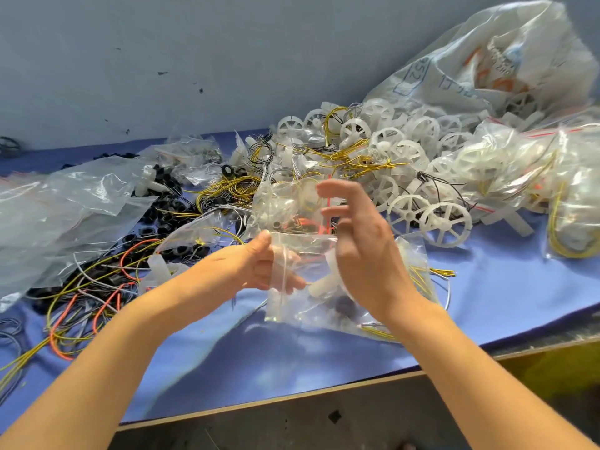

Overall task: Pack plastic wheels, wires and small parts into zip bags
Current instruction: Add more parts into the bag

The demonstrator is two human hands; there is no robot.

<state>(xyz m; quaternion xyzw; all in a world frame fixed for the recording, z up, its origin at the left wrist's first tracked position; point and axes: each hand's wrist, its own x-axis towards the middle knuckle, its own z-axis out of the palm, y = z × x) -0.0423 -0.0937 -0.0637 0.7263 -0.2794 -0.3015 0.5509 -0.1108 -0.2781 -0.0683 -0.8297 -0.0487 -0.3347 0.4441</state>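
The left hand (264,266) grips a clear zip bag (292,306) by the left side of its mouth, thumb on top and fingers curled against the plastic. The bag hangs just above the near middle of the blue-covered table (506,287). Inside it lie a white plastic part (321,284), a dark round piece lower down and some yellow wire along the bottom right corner.

The right hand (363,251) is raised at the right of the bag's mouth with its fingers (328,190) loosely spread and bent, holding nothing that shows. Its thumb is hidden behind the palm, so I cannot tell whether it touches the bag's edge.

Just beyond both hands stands a second small clear bag (285,206) with tiny parts and a red strip. Farther back and to the right spreads a heap of white spoked plastic wheels (425,147), with coils of yellow wire (360,164) tangled through it. Two wheels (446,224) lie at the heap's near edge, side by side.

At the far right, filled zip bags (519,170) are stacked, and a large printed woven sack (493,60) leans against the grey wall (162,53) behind them. On the left lie crumpled empty clear bags (65,209), a scatter of black rings (167,211) and a loose tangle of orange, yellow and grey wires (87,300).
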